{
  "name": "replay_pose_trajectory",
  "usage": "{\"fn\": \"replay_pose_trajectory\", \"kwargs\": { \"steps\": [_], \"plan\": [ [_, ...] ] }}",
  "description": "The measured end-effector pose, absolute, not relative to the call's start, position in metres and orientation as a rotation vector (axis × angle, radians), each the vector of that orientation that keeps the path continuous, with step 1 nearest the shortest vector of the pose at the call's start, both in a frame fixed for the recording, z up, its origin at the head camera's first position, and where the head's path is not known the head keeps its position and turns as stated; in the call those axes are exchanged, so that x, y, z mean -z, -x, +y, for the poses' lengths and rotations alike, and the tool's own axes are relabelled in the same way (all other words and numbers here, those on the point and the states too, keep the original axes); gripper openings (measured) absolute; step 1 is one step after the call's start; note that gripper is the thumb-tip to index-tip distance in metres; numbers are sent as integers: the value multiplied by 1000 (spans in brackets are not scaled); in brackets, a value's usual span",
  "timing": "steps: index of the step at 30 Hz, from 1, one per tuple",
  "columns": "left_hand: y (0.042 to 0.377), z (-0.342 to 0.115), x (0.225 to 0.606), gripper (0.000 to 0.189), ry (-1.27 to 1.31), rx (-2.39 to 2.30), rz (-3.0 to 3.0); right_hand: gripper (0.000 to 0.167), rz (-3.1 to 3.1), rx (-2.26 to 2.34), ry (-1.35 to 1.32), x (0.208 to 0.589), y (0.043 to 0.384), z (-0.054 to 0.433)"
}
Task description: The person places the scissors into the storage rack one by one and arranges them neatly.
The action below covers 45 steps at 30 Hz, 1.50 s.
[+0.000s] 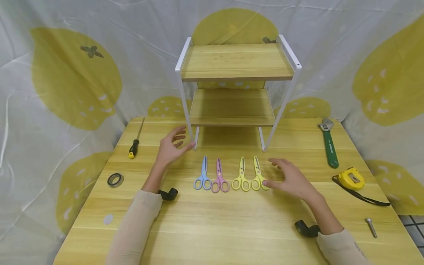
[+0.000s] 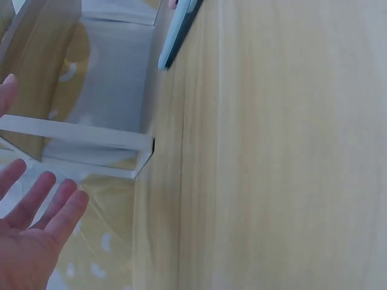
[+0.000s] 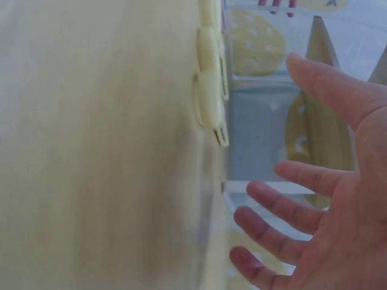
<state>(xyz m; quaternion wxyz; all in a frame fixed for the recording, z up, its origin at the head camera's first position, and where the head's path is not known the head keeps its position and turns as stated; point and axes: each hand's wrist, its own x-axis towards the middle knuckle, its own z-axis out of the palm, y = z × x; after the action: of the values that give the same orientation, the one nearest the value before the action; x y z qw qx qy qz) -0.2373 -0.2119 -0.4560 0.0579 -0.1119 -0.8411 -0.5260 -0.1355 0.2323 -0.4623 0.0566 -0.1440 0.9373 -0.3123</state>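
Side by side on the wooden table lie blue scissors (image 1: 202,176), pink scissors (image 1: 219,180) and two yellow scissors (image 1: 241,178), blades pointing away from me. My left hand (image 1: 172,146) hovers by the front left leg of a two-tier shelf (image 1: 232,106), fingers spread and holding nothing. The right hand (image 1: 291,178) is beside the rightmost yellow scissors (image 1: 257,176), its thumb overlapping their handle in the head view. In the right wrist view, that palm (image 3: 344,241) faces the shelf with fingers apart and no object between them.
At the left are a screwdriver (image 1: 134,147), a dark ring-shaped bearing (image 1: 114,180) and a small white disc (image 1: 108,219). On the right lie an adjustable wrench (image 1: 330,147), a yellow tape measure (image 1: 352,179) with a black strap, and a bolt (image 1: 371,227). A patterned curtain (image 1: 149,48) hangs behind the table.
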Motion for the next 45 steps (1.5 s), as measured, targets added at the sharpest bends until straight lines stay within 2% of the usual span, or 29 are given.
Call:
{"fn": "replay_pose_trajectory", "kwargs": {
  "steps": [7,12,27,35,45],
  "plan": [
    [239,-205,460,62,338,1742,-2447,89,2754,1082,398,476,132,224],
    [241,-203,463,52,368,1740,-2418,81,2737,1133,439,484,132,221],
    [241,-196,462,29,291,1689,-2433,39,2738,1154,377,487,129,213],
    [243,-194,464,25,271,1704,-2426,34,2753,1186,278,481,130,210],
    [239,-190,455,24,256,1723,-2449,37,2657,1400,152,466,127,210]
  ]
}}
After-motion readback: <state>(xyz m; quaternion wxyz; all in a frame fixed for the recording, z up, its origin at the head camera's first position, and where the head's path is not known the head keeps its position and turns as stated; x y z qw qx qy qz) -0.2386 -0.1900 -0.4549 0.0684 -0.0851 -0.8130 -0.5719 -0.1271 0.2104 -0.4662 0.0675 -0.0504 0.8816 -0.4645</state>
